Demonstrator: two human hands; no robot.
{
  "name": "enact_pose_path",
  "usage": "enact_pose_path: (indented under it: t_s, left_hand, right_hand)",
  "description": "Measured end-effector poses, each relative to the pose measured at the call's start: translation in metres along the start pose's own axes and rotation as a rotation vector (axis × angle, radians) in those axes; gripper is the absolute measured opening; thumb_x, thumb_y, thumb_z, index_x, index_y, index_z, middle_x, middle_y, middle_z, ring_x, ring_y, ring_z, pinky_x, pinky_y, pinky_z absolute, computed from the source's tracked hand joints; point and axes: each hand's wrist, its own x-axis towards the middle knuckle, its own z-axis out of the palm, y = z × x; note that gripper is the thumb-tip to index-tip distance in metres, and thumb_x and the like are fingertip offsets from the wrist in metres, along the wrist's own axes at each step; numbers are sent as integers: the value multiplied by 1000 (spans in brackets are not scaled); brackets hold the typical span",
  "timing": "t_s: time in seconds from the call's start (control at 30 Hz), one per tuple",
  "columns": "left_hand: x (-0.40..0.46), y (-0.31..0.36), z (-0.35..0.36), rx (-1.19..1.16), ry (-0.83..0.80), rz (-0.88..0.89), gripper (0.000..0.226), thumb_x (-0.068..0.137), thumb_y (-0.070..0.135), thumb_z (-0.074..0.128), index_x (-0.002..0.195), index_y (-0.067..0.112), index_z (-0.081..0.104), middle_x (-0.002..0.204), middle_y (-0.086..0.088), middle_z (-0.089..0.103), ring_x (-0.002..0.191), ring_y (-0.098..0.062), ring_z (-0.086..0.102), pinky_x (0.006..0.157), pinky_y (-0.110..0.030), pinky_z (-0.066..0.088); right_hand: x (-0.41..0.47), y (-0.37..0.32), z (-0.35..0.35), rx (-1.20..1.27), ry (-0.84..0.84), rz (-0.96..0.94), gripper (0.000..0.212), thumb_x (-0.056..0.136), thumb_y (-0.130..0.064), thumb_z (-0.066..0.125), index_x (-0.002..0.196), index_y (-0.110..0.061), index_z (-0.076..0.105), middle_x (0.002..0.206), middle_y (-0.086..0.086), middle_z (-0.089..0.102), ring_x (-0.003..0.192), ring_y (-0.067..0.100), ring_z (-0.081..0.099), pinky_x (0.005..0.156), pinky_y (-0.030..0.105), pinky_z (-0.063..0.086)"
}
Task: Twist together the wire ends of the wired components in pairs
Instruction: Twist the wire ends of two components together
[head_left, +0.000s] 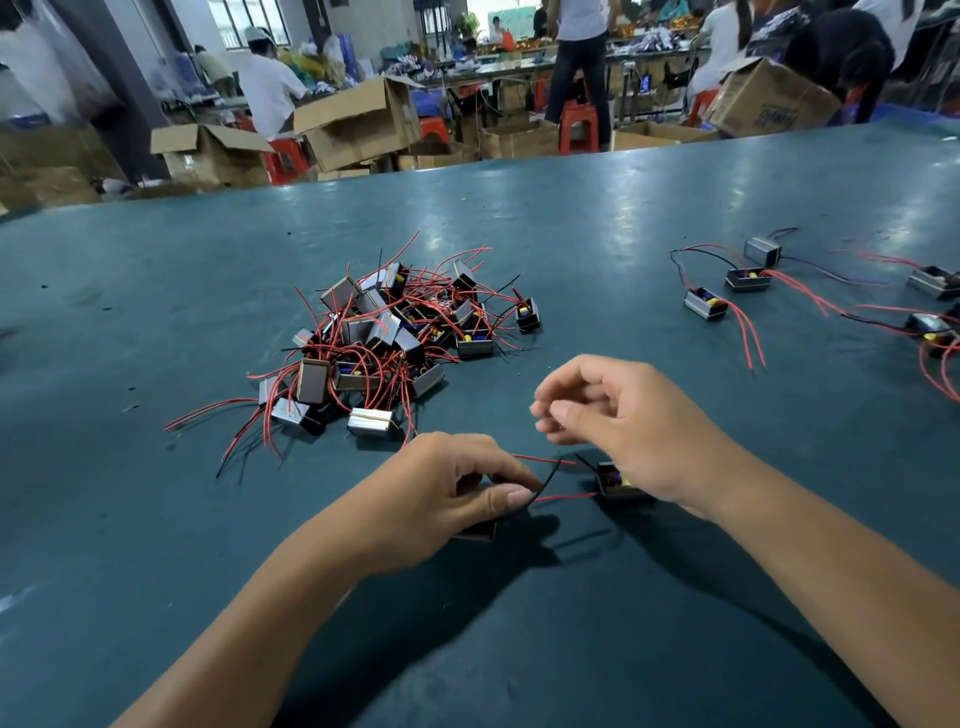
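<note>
Pinching black wire (545, 480) running left-right: left grip (457, 486) | right grip (618, 415) loosely curled, empty | component (615, 480)

Two bare arms, no sleeves. Two bare hands, left (447, 488) and right (623, 426). No rings, no watch, no gloves. Short, plain nails on the fingers.

teal table (519, 218), red wires (363, 332), black wire (550, 477)

— What is on the dark green tabletop (571, 208)?
— A tangled pile of small boxy components with red and black wires (384, 343). The left hand (447, 493) pinches a black wire (545, 480); the right hand (618, 415) hovers with fingers loosely curled.
</note>
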Motion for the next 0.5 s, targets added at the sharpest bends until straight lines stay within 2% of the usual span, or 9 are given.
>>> enact_pose_path:
  t_s: [0.1, 0.23, 0.3, 0.4, 0.5]
  left_hand:
    - [-2, 0, 0, 34, -52, 47, 17, 96, 37, 59, 91, 26, 71, 84, 13, 60, 78, -17, 58, 74, -38, 48]
    - [-4, -4, -4, 45, -17, 48, 14, 101, 36, 53, 92, 31, 62, 80, 20, 59, 73, -6, 54, 68, -23, 44]
    - [-5, -5, -5, -8, -6, 38, 15, 101, 41, 53, 91, 33, 63, 72, 18, 56, 64, -2, 48, 60, -19, 38]
    - [-4, -8, -4, -101, 43, 2, 17, 96, 43, 54, 89, 31, 63, 72, -7, 56, 62, -20, 46, 57, -32, 37]
    - [-3, -10, -3, -150, 124, -24, 15, 93, 38, 53, 83, 28, 59, 67, 4, 59, 57, -10, 45, 54, -24, 37]
  right_hand:
    - [0, 0, 2, -82, -99, 20, 13, 92, -3, 65, 101, -13, 67, 96, 3, 75, 90, 15, 73, 88, 31, 58]
    - [-4, 0, 6, -137, -150, 43, 14, 88, -14, 73, 101, -18, 69, 93, -1, 75, 87, 12, 72, 84, 30, 58]
    - [-5, -1, 8, -165, -130, 46, 8, 89, -18, 73, 97, -21, 71, 84, -1, 75, 74, 12, 69, 72, 25, 56]
    - [-8, -2, 10, -202, -89, 55, 7, 93, -20, 68, 89, -23, 73, 61, -11, 65, 52, 4, 51, 51, 14, 39]
    - [-11, 0, 13, -151, -19, 90, 13, 95, -18, 63, 84, -19, 70, 51, -14, 56, 44, 5, 46, 44, 11, 34]
